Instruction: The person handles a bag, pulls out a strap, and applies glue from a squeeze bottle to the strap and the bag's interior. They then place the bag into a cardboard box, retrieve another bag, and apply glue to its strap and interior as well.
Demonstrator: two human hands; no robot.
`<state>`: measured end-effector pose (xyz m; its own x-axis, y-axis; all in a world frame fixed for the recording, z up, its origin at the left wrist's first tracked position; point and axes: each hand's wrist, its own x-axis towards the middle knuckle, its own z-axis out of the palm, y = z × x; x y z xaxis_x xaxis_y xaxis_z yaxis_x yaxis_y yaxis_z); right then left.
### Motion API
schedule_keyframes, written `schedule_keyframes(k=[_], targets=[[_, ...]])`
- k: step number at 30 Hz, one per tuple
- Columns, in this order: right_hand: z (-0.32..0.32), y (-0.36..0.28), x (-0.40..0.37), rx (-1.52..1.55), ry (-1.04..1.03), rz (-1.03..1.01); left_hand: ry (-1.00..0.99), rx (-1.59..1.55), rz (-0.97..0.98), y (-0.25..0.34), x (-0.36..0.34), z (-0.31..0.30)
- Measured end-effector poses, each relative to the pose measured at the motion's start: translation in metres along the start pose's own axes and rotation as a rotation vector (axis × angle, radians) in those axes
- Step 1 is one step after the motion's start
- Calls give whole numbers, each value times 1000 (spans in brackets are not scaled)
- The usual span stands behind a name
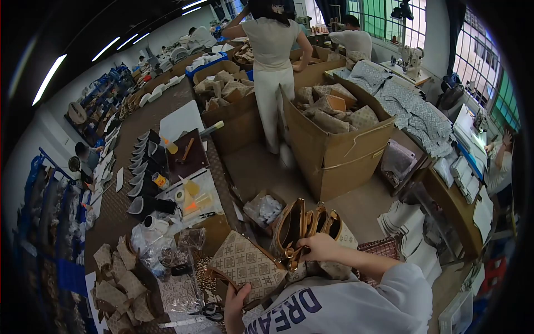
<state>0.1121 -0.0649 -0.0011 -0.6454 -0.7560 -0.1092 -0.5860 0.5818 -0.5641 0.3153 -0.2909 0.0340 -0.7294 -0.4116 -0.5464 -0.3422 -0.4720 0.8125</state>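
Observation:
A beige patterned handbag with brown trim lies tilted in front of me, at the table's near edge. My left hand is closed on its lower edge, thumb on the patterned side. My right hand is closed around a brown leather strap with gold-coloured metal fittings; its fingertips are partly hidden. Beside that hand stand several more handbags with open tops and brown handles. Black-handled scissors lie near my left hand.
Small patterned pieces are piled at the left, near clear bags of metal parts. Glue bottles stand on the workbench. A large cardboard box of bags is ahead, with a person standing beside it.

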Motion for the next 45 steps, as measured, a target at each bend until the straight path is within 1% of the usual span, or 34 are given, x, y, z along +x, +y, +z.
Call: schedule_keyframes(k=[4, 7, 10, 16, 19, 25, 28, 32, 35, 36, 39, 40, 42, 45], targets=[[-1, 9, 3, 10, 5, -20, 40, 27, -9, 4, -1, 11], [-7, 8, 5, 8, -10, -23, 102, 30, -94, 18, -11, 25], [-8, 11, 6, 12, 9, -35, 123, 84, -123, 10, 2, 19], [-8, 16, 11, 8, 7, -33, 120, 21, -93, 14, -2, 32], [-9, 17, 12, 15, 7, -32, 112, 4, -81, 8, 5, 28], [-11, 18, 13, 5, -6, 7, 123, 82, -46, 9, 9, 33], [-10, 19, 13, 9, 6, 0, 80, -9, -64, 6, 11, 28], [-11, 19, 13, 2, 33, -13, 8, -5, -14, -5, 23, 13], [-15, 15, 13, -14, 24, -5, 141, 120, -79, -9, 27, 12], [-15, 12, 13, -17, 14, 2, 42, 36, -20, -19, 33, 2], [-18, 8, 14, -43, -26, 57, 70, 49, -39, -40, 45, -11], [-20, 4, 15, -43, -58, 82, 41, 31, -28, -43, 45, -13], [-23, -3, 15, -35, -108, 143, -23, 7, -2, -41, 43, -14], [-20, -2, 18, -84, -60, 67, 0, -56, -96, -18, 29, -5]])
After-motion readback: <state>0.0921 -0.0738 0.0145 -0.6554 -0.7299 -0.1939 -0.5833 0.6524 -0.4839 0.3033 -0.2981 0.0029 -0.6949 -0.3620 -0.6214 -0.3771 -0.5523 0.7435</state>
